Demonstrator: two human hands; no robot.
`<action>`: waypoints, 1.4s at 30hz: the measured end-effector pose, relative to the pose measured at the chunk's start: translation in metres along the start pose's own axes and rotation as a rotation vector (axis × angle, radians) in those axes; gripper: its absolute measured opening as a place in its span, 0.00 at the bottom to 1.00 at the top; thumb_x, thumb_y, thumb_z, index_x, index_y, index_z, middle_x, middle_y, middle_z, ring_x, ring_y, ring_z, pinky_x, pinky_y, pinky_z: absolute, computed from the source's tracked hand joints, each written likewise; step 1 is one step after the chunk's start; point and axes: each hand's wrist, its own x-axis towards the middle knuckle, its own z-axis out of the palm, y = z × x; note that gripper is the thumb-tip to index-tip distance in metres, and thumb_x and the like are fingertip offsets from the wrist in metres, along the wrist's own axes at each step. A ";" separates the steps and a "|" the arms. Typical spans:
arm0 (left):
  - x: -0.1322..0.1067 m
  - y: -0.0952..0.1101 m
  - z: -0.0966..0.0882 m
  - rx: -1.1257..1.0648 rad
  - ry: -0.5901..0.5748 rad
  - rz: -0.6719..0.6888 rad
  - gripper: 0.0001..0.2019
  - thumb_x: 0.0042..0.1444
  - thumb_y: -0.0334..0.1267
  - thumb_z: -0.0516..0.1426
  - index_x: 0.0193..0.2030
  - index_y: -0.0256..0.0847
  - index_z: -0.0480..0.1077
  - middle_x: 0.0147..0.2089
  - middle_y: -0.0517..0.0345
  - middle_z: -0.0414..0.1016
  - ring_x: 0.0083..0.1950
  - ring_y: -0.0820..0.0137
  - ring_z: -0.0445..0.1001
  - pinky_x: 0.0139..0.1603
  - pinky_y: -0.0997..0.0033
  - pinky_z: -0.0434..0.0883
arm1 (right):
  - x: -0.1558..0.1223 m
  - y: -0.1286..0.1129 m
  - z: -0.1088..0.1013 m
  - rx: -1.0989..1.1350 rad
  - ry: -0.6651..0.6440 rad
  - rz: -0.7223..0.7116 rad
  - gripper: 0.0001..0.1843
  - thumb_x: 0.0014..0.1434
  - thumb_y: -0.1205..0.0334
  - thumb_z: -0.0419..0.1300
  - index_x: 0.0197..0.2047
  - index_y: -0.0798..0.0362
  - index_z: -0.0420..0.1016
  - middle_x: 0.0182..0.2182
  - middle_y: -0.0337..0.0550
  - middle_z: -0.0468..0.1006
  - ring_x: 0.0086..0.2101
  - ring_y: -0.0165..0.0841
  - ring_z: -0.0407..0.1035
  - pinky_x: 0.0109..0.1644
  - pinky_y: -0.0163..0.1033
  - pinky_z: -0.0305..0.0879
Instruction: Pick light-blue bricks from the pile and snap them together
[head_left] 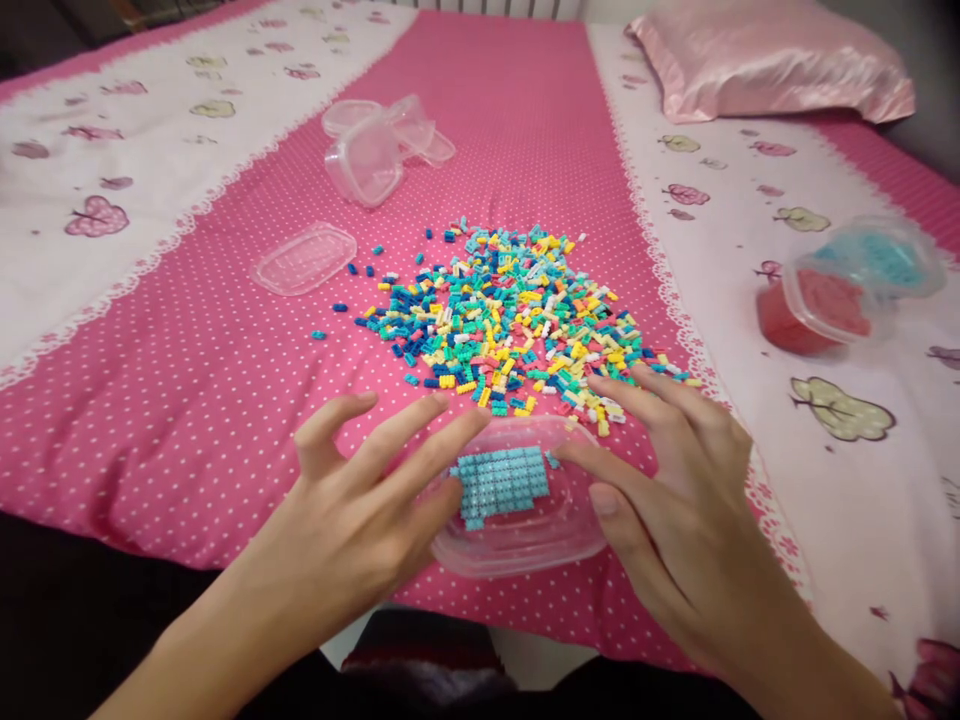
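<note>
A clear plastic container lies near the bed's front edge. Light blue toy bricks are packed in rows into a flat block in it, stepped along the lower edge. My left hand is at the left, fingers spread, its thumb tip against or just over the block's left edge. My right hand reaches in from the right with fingers apart. Its index fingertip is beside a single light blue brick near the block's upper right corner; whether it touches is unclear. The right thumb is over the container's right rim.
A heap of loose multicoloured bricks spreads just beyond the container. A clear lid and several empty-looking clear tubs lie farther left. At right are tubs with red bricks and blue bricks. A pink pillow rests at the back.
</note>
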 end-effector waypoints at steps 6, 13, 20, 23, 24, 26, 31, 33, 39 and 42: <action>0.001 0.000 0.000 -0.021 0.000 0.000 0.08 0.69 0.28 0.55 0.44 0.39 0.76 0.69 0.51 0.73 0.72 0.56 0.66 0.75 0.47 0.52 | -0.002 -0.006 -0.002 0.050 -0.049 -0.014 0.15 0.71 0.63 0.51 0.52 0.49 0.79 0.67 0.55 0.64 0.69 0.55 0.52 0.68 0.71 0.49; 0.002 0.002 0.002 -0.037 0.016 -0.001 0.09 0.72 0.33 0.54 0.45 0.38 0.76 0.69 0.54 0.74 0.72 0.58 0.63 0.77 0.48 0.48 | -0.002 -0.017 -0.003 0.127 -0.154 -0.111 0.14 0.72 0.57 0.54 0.53 0.41 0.79 0.71 0.47 0.61 0.72 0.50 0.48 0.73 0.64 0.43; 0.006 0.003 0.001 -0.019 0.004 -0.022 0.11 0.73 0.35 0.53 0.42 0.40 0.77 0.70 0.58 0.73 0.70 0.59 0.65 0.79 0.49 0.42 | -0.002 -0.017 0.001 0.204 -0.201 -0.114 0.15 0.71 0.60 0.54 0.55 0.47 0.79 0.71 0.51 0.57 0.73 0.49 0.42 0.74 0.60 0.45; 0.007 0.003 0.001 -0.007 0.010 -0.020 0.11 0.72 0.35 0.54 0.42 0.41 0.78 0.70 0.59 0.73 0.70 0.60 0.66 0.79 0.50 0.42 | -0.002 -0.017 0.002 0.217 -0.223 -0.116 0.16 0.71 0.62 0.54 0.57 0.49 0.78 0.72 0.52 0.55 0.74 0.49 0.40 0.75 0.59 0.47; 0.007 0.003 0.002 -0.001 0.007 -0.020 0.11 0.72 0.35 0.54 0.42 0.41 0.78 0.69 0.59 0.73 0.70 0.60 0.66 0.79 0.50 0.42 | -0.003 -0.017 0.002 0.216 -0.226 -0.118 0.16 0.71 0.62 0.54 0.57 0.49 0.77 0.72 0.52 0.55 0.74 0.49 0.41 0.75 0.59 0.48; 0.006 0.003 0.002 0.004 0.007 -0.014 0.10 0.72 0.35 0.54 0.43 0.41 0.78 0.69 0.58 0.74 0.70 0.60 0.66 0.79 0.50 0.42 | -0.003 -0.017 0.002 0.212 -0.227 -0.122 0.16 0.71 0.62 0.54 0.57 0.49 0.77 0.72 0.53 0.55 0.74 0.48 0.41 0.75 0.59 0.48; 0.005 0.003 0.000 -0.022 0.022 -0.031 0.09 0.71 0.33 0.54 0.50 0.40 0.76 0.69 0.56 0.74 0.70 0.59 0.66 0.78 0.50 0.44 | -0.003 -0.016 0.002 0.215 -0.220 -0.120 0.15 0.71 0.62 0.54 0.56 0.50 0.77 0.72 0.53 0.55 0.74 0.47 0.42 0.75 0.58 0.48; 0.004 0.003 -0.001 -0.019 0.029 -0.032 0.08 0.71 0.31 0.55 0.49 0.41 0.76 0.69 0.55 0.73 0.70 0.60 0.66 0.77 0.49 0.45 | -0.004 -0.016 0.003 0.220 -0.217 -0.116 0.15 0.72 0.62 0.53 0.55 0.50 0.77 0.72 0.53 0.55 0.74 0.46 0.41 0.76 0.56 0.47; 0.005 0.003 0.000 -0.017 0.016 -0.021 0.11 0.73 0.35 0.54 0.41 0.42 0.77 0.67 0.56 0.75 0.70 0.59 0.66 0.75 0.47 0.47 | -0.005 -0.015 0.003 0.234 -0.218 -0.114 0.14 0.72 0.61 0.53 0.55 0.51 0.78 0.73 0.52 0.55 0.74 0.46 0.41 0.77 0.55 0.43; 0.006 0.003 0.001 -0.013 0.008 -0.023 0.11 0.73 0.35 0.54 0.42 0.42 0.78 0.67 0.57 0.76 0.70 0.60 0.66 0.75 0.47 0.48 | -0.004 -0.015 0.003 0.239 -0.217 -0.111 0.14 0.72 0.62 0.53 0.54 0.51 0.78 0.73 0.52 0.54 0.74 0.45 0.41 0.77 0.54 0.43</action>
